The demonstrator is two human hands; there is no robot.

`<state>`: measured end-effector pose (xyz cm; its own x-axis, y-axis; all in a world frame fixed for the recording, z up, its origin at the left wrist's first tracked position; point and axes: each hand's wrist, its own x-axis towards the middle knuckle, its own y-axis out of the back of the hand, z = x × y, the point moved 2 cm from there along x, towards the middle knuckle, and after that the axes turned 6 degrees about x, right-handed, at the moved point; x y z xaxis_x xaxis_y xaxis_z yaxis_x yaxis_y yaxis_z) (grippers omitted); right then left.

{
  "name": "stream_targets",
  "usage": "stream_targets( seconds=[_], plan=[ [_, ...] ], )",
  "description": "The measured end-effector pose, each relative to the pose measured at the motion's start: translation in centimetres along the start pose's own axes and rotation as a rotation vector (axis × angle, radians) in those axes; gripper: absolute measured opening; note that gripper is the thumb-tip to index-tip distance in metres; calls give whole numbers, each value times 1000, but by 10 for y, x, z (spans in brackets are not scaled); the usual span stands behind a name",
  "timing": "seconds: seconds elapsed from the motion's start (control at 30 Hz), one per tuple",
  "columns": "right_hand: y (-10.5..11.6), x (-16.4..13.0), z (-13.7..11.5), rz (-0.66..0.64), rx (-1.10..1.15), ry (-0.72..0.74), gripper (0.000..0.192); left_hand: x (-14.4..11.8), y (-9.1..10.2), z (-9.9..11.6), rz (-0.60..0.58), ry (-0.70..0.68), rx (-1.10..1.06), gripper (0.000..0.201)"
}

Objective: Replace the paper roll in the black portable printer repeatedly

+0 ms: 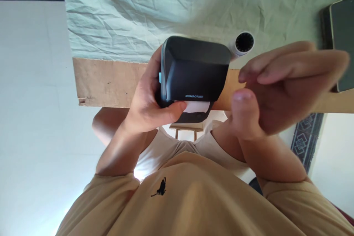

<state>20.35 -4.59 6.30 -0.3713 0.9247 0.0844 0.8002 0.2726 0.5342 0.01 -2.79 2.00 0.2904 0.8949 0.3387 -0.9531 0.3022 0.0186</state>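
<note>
Holding a small dark label printer in your left hand at the table's near edge, right hand hovering just beside it.

Your left-hand fingers wrap the printer's left side, with the thumb lying along its lower edge and touching the white label that sticks out of the slot; this grasp seems meant to steady the body while keeping the outlet facing you. Your right hand is released, fingers extended together and thumb apart, grasping nothing, placed close to the printer's right side. The printer sits above the bare wooden edge of the table, in front of the wrinkled pale green cloth. A white label roll lies on the cloth just behind the printer; a dark phone lies far right.
</note>
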Motion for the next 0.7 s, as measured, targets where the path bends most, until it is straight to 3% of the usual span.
stream_targets(
  seconds=[0.13,0.2,0.27,0.4,0.5,0.57,0.6,0.7],
  plan=[
    [4,6,-3,5,37,-21,60,-2,-2,1,-16,-98,-57,70],
    [6,7,-7,31,53,-30,65,-4,-4,9,12,-22,-89,71],
    [6,6,-10,67,58,-34,69,-6,-8,21,48,278,-66,59],
    [6,7,-12,79,66,-74,73,-8,-11,42,101,287,-109,46],
    [5,8,-9,32,151,-105,79,-10,-8,23,26,393,-57,48],
    [4,8,-6,7,200,-121,84,-10,-3,9,47,129,-124,49],
    [3,8,-5,-2,206,-134,85,-11,-2,2,55,78,-129,51],
    [2,8,-2,13,185,-123,87,-11,-2,-4,61,125,-109,51]
  ],
)
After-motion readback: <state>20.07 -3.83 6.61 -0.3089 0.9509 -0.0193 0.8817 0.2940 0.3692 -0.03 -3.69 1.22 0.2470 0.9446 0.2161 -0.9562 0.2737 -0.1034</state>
